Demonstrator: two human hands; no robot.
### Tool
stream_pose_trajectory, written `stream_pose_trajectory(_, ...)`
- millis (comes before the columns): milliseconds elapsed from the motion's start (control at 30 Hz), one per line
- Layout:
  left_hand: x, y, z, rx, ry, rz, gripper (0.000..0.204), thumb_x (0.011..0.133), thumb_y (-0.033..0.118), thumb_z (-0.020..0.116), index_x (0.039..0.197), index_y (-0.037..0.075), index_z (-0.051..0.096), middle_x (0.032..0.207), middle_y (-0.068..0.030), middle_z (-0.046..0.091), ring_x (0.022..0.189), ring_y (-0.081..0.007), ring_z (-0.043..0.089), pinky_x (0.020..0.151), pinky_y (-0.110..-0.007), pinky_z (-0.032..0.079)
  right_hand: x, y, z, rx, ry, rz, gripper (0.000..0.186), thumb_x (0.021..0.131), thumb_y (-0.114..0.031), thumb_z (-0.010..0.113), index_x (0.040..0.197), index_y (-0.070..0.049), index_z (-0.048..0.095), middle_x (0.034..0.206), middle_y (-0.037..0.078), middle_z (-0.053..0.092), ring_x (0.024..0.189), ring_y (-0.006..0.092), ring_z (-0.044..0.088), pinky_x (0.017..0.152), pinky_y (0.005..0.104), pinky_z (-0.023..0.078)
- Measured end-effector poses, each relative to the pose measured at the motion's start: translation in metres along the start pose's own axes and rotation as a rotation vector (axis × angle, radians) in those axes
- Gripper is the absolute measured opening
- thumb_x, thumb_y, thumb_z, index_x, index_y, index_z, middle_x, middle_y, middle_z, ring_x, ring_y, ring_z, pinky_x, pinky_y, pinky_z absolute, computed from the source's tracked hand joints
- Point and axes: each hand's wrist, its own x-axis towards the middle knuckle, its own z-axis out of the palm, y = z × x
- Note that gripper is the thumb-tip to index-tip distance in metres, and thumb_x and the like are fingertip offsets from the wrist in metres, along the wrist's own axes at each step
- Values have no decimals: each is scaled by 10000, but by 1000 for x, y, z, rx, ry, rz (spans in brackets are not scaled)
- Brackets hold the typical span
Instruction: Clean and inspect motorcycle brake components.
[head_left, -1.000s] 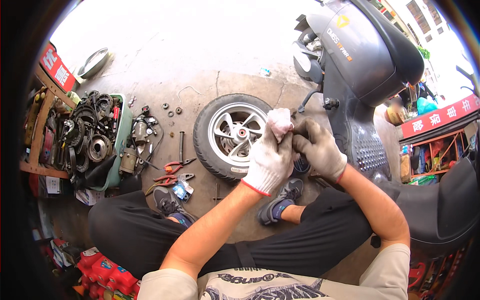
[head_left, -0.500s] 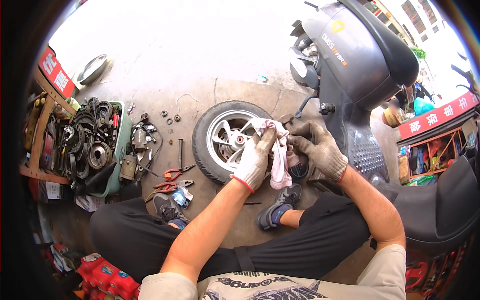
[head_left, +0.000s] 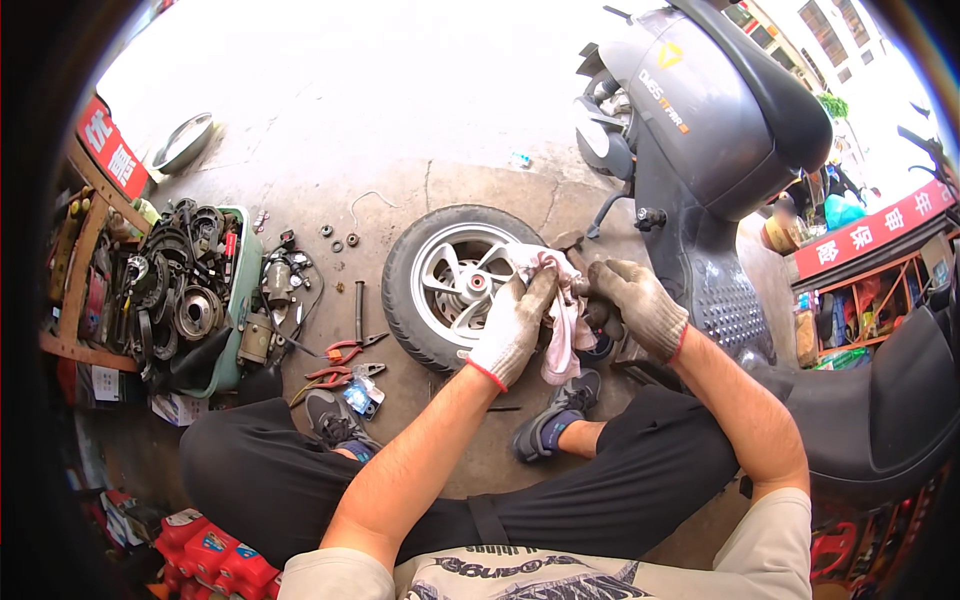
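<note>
Bottom of frame: dark trousers, knees spread, grey sneaker (head_left: 548, 428) pointing up-frame btwn the legs. Just above, centre: left hand (head_left: 515, 325) in a white work glove, fingers curled shut on a pinkish rag (head_left: 560, 310). Right hand (head_left: 640, 305), grey glove, closed round a small dark part (head_left: 597, 318) w/ the rag wrapped partly over it; can't tell what the part is. Rag hangs down from btwn both hands, long axis roughly vertical in frame, left hand the nearer one and doing most of the gripping. Right behind the rag: small scooter wheel (head_left: 455, 283) flat on the concrete, centre-left. Red pliers (head_left: 345, 352) left of that. Far left: green tray (head_left: 232, 330) of belts n clutch bits. Upper right: grey scooter (head_left: 715, 130).
</note>
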Motion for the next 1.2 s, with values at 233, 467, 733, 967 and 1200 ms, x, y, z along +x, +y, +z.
stream_pose_trajectory(233, 9, -23, -7, 248, 79, 254, 367, 1019, 328, 537, 1154, -5, 612, 1019, -123, 667, 954, -204, 637, 841, -331, 494, 4, 1, 8, 197, 8, 99, 354, 1029, -315, 500, 1059, 7, 642, 807, 33, 634, 572, 81, 545, 465, 225, 412)
stream_pose_trajectory(467, -1, -25, 7, 449, 117, 386, 341, 970, 160, 583, 1268, -1, 539, 1047, -146, 661, 908, -218, 664, 793, -352, 531, 11, 24, 15, 46, 49, 44, 299, 1000, -287, 571, 1003, 8, 622, 799, 71, 660, 538, 102, 564, 440, 259, 416)
stream_pose_trajectory(733, 9, -21, -4, -244, 50, -78, 346, 1015, 275, 542, 1203, -13, 579, 1068, -87, 642, 953, -162, 627, 822, -294, 516, 1, 10, 15, -858, 111, -744, 183, 864, -167, 673, 1008, -66, 618, 937, 150, 673, 885, 373, 649, 790, 459, 516)
stream_pose_trajectory(967, 1, -35, 5, 375, 194, 385, 267, 992, 204, 569, 1152, -9, 580, 899, -165, 666, 735, -198, 688, 687, -338, 542, 5, 18, 14, -496, 118, -330, 205, 924, -208, 650, 1001, -19, 626, 851, 117, 680, 672, 231, 644, 628, 358, 513)
stream_pose_trajectory(1200, 8, -36, 0, 526, 215, 339, 311, 1000, 241, 545, 1173, -13, 588, 931, -209, 687, 840, -259, 698, 748, -366, 537, 1, 19, 14, -474, 116, -310, 188, 874, -173, 694, 976, -25, 642, 865, 146, 690, 727, 295, 655, 655, 385, 510)
